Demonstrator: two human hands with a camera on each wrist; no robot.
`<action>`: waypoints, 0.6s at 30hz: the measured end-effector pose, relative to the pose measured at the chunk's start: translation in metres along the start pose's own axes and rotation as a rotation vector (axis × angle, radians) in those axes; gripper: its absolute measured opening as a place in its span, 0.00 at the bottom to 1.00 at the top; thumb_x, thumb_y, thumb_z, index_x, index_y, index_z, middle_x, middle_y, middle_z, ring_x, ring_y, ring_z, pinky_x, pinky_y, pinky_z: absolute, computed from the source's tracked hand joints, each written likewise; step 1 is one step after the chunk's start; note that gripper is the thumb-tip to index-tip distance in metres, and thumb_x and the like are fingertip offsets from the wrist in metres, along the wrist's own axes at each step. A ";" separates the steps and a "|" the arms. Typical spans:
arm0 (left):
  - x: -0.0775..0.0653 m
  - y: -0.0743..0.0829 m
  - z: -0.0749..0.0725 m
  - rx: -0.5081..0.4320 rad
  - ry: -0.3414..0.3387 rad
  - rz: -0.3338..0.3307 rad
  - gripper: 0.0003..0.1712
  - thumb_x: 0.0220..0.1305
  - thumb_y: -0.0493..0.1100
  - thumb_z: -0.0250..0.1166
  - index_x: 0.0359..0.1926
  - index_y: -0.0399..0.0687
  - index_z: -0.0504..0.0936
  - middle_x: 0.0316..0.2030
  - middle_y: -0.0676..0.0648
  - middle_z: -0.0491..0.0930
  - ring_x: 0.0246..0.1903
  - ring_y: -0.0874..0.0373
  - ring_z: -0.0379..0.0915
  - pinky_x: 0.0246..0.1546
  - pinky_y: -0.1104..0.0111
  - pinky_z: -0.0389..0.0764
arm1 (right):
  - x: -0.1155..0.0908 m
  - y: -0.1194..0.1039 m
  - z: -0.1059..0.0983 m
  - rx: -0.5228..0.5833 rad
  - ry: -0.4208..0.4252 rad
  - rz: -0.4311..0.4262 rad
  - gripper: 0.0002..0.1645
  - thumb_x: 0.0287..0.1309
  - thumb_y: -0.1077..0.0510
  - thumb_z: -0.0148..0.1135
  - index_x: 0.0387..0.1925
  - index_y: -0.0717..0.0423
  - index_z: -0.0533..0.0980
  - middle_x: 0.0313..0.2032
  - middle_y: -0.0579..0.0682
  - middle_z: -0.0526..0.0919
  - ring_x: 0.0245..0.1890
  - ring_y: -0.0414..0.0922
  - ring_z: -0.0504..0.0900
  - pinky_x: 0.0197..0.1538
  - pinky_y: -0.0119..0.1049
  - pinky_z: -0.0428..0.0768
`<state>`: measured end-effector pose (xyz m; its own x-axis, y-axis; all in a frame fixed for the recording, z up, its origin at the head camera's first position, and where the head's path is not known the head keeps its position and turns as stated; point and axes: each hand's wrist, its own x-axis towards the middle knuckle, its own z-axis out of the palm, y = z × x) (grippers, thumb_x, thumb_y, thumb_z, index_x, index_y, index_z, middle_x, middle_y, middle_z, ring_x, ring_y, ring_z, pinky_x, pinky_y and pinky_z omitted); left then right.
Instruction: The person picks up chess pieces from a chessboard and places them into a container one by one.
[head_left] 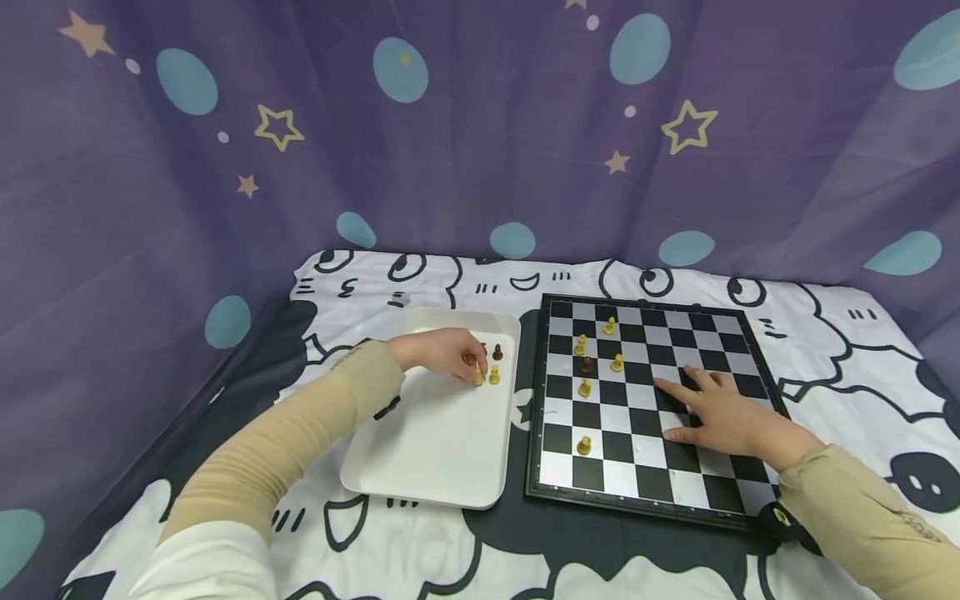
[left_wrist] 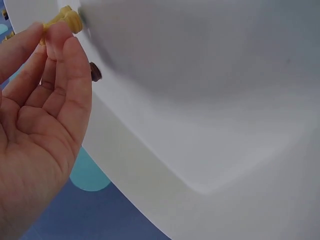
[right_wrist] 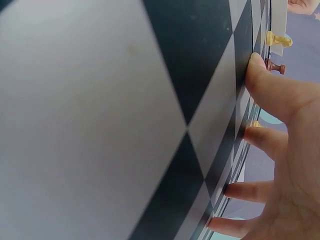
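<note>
Over the white tray, my left hand pinches a yellow chess pawn between thumb and fingertips. Beside those fingers a second yellow pawn and a dark brown pawn stand in the tray; another dark piece is partly hidden by the hand. My right hand rests on the black-and-white chessboard with its fingers spread and nothing held. To its left on the board stand several yellow pieces, one near the front, and a dark brown piece.
Tray and board lie side by side, a narrow gap between them, on a cartoon-print cloth. A purple curtain with stars and blue spots hangs behind. A small dark object sits at the board's front right corner, by the right sleeve.
</note>
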<state>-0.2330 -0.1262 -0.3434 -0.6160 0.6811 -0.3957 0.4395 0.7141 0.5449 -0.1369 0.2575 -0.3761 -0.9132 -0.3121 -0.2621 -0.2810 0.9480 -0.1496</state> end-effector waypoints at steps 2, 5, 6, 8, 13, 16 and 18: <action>0.000 -0.001 0.001 0.000 -0.002 0.000 0.08 0.61 0.32 0.61 0.41 0.36 0.82 0.22 0.52 0.75 0.22 0.66 0.67 0.28 0.76 0.70 | 0.000 0.000 0.000 0.000 0.000 0.000 0.53 0.45 0.23 0.56 0.68 0.47 0.63 0.65 0.71 0.55 0.60 0.77 0.54 0.47 0.73 0.66; 0.000 -0.001 0.002 0.000 -0.003 -0.007 0.08 0.61 0.32 0.61 0.41 0.37 0.82 0.23 0.51 0.76 0.22 0.66 0.67 0.28 0.76 0.70 | 0.000 0.000 0.000 0.000 -0.002 -0.001 0.53 0.46 0.23 0.56 0.68 0.47 0.63 0.65 0.71 0.55 0.60 0.77 0.54 0.47 0.73 0.67; 0.000 0.000 0.002 -0.003 -0.004 -0.008 0.08 0.61 0.32 0.61 0.41 0.37 0.83 0.23 0.51 0.77 0.22 0.66 0.68 0.28 0.76 0.71 | 0.000 0.000 0.000 0.000 -0.003 0.000 0.53 0.45 0.23 0.56 0.68 0.47 0.63 0.65 0.71 0.55 0.60 0.77 0.54 0.47 0.73 0.67; -0.001 0.000 0.002 0.000 -0.007 -0.008 0.08 0.62 0.32 0.61 0.41 0.37 0.83 0.23 0.51 0.77 0.22 0.66 0.68 0.28 0.76 0.71 | 0.000 0.000 0.000 0.000 -0.004 0.000 0.53 0.45 0.23 0.56 0.68 0.47 0.63 0.65 0.71 0.55 0.60 0.77 0.54 0.47 0.73 0.66; -0.002 0.002 0.001 0.009 -0.013 -0.012 0.08 0.62 0.32 0.60 0.42 0.37 0.83 0.22 0.52 0.76 0.22 0.66 0.67 0.27 0.76 0.70 | 0.000 -0.001 -0.001 0.000 -0.002 0.002 0.53 0.46 0.23 0.56 0.68 0.48 0.63 0.65 0.71 0.55 0.60 0.77 0.54 0.47 0.73 0.66; -0.002 0.003 0.001 0.017 -0.016 -0.011 0.09 0.62 0.32 0.60 0.42 0.38 0.83 0.22 0.52 0.76 0.22 0.66 0.67 0.27 0.76 0.70 | -0.001 -0.002 -0.001 -0.003 -0.002 0.003 0.53 0.46 0.23 0.56 0.68 0.48 0.63 0.65 0.71 0.55 0.60 0.76 0.54 0.47 0.73 0.66; -0.002 0.003 0.001 0.024 -0.017 -0.009 0.09 0.62 0.32 0.60 0.42 0.38 0.83 0.23 0.52 0.77 0.23 0.66 0.68 0.27 0.76 0.70 | -0.001 -0.002 -0.001 -0.004 0.000 0.005 0.54 0.45 0.23 0.56 0.68 0.48 0.63 0.65 0.71 0.55 0.60 0.76 0.54 0.47 0.72 0.66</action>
<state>-0.2302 -0.1255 -0.3415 -0.6092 0.6769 -0.4131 0.4496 0.7240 0.5232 -0.1357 0.2562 -0.3750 -0.9144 -0.3076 -0.2633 -0.2778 0.9497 -0.1446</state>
